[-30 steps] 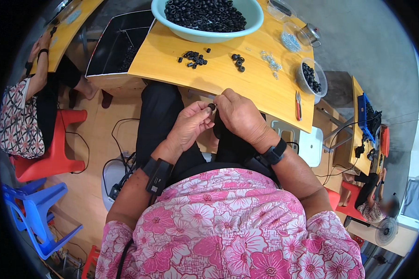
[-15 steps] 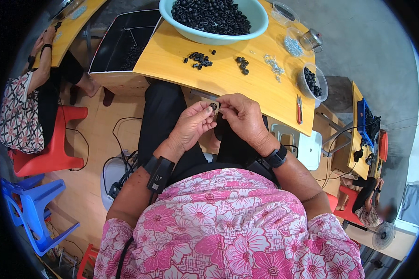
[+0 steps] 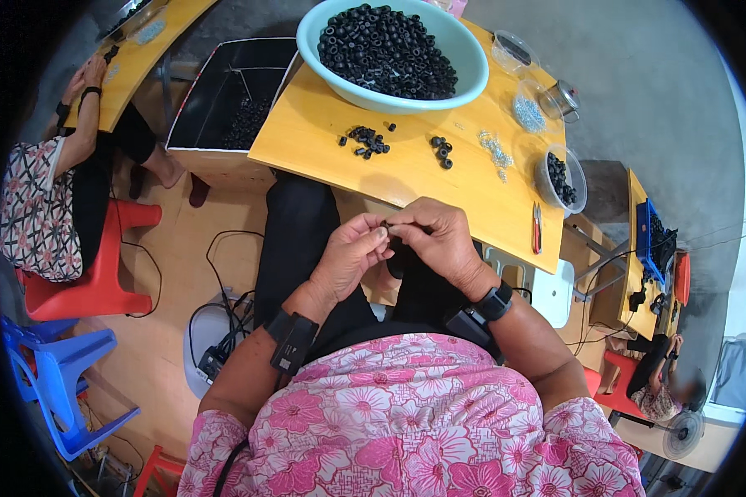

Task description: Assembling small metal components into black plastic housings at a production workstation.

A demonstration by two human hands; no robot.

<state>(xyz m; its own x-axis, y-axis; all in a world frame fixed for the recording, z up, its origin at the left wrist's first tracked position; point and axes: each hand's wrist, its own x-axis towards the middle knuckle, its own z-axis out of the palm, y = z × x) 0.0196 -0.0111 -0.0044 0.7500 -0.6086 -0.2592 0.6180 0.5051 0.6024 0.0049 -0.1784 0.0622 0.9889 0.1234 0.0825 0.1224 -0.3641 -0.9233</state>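
Observation:
Over my lap, just off the table's near edge, both hands meet at the fingertips. My left hand is closed in a pinch round a small round black part, mostly covered by fingers. The fingers of my right hand are pinched together against that part; whatever they hold is hidden. Ahead on the yellow table lie a loose pile of small black cylindrical pieces and a few rounder black pieces. Some small shiny clear or silvery bits are scattered to their right.
A pale green basin of black pieces stands at the back. Right are a clear tub of black parts, a metal cup and red-handled pliers. A black-lined box stands left; another person's hands rest on a table.
My right fingertips have come left to meet the black part in my left hand; a small gap showed between them before. The view has shifted, so the table sits lower.

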